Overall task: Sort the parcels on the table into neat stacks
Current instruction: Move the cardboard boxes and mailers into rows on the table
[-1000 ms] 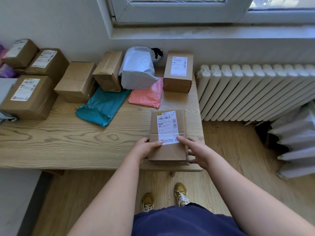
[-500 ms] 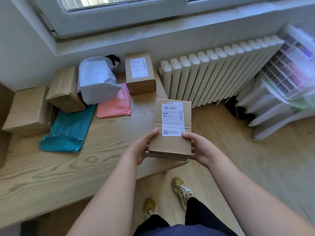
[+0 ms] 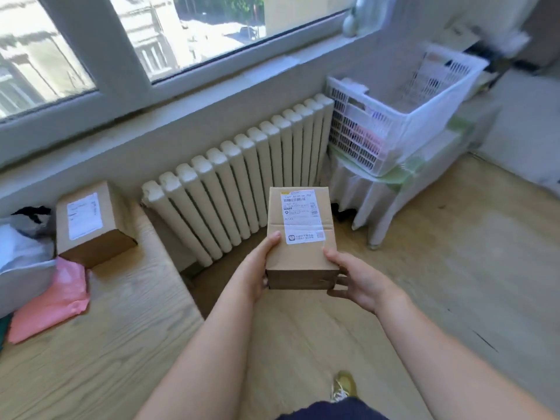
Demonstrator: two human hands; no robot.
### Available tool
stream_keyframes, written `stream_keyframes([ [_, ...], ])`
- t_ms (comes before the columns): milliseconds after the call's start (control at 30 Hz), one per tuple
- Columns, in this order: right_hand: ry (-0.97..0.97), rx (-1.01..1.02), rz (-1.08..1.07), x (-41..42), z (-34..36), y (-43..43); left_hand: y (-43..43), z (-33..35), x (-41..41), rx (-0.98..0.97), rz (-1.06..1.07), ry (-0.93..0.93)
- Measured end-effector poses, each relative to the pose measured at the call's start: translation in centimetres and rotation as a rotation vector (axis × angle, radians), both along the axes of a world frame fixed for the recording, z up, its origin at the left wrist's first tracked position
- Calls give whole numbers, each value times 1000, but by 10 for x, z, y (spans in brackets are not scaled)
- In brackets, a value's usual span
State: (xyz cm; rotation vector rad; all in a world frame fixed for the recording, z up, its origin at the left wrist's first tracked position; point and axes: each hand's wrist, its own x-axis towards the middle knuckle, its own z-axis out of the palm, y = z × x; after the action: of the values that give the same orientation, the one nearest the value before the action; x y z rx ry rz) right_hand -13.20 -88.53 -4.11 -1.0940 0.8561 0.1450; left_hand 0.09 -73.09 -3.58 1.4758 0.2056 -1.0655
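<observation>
Box [image 3: 303, 259] hangs over bare floor [image 3: 454, 268], left hand [image 3: 257, 268] and right hand [image 3: 360, 283] curled round its near sides; shallow grip may slip. Table [image 3: 121, 313] lies at 8 o'clock.

Parcel [image 3: 301, 237] right of table [image 3: 121, 313], before radiator [image 3: 239, 177]

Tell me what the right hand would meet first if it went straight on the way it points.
The right hand points forward-left into the cardboard box it grips, so that comes first. Beyond it, probably the radiator; depth is unclear.
</observation>
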Motion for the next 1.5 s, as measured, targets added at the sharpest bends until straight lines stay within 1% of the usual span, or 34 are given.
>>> stream_keyframes([
  [133, -3, -35, -106, -31, 7, -92, -98, 5, -22, -19, -135, -38],
  [233, 26, -46, -221, -46, 9, -149, -161, 5, -30, 30, -233, -21],
  [333, 34, -28, -337, -52, 7, -199, -216, 4, -26, 74, -451, -34],
  [433, 36, -4, -412, -47, 2, -245, -269, 1, -14, 79, -508, -47],
  [633, -14, -24, -485, -7, -2, -352, -390, -9, 30, 2, -462, -86],
  [800, -65, -74, -591, 28, 19, -451, -510, 11, 72, -41, -420, -98],
  [967, -124, -87, -699, 44, 34, -530, -611, 34, 83, -101, -442, -157],
  [1067, -134, -95, -723, 54, 34, -585, -666, 42, 89, -104, -409, -167],
  [1267, -181, -107, -640, 84, 29, -711, -777, 41, 113, -124, -319, -276],
  [1433, -144, -187, -436, 126, 35, -820, -865, 40, 136, -73, -122, -270],
  [1500, -112, -195, -372, 149, 33, -853, -883, 34, 147, -51, -37, -253],
])
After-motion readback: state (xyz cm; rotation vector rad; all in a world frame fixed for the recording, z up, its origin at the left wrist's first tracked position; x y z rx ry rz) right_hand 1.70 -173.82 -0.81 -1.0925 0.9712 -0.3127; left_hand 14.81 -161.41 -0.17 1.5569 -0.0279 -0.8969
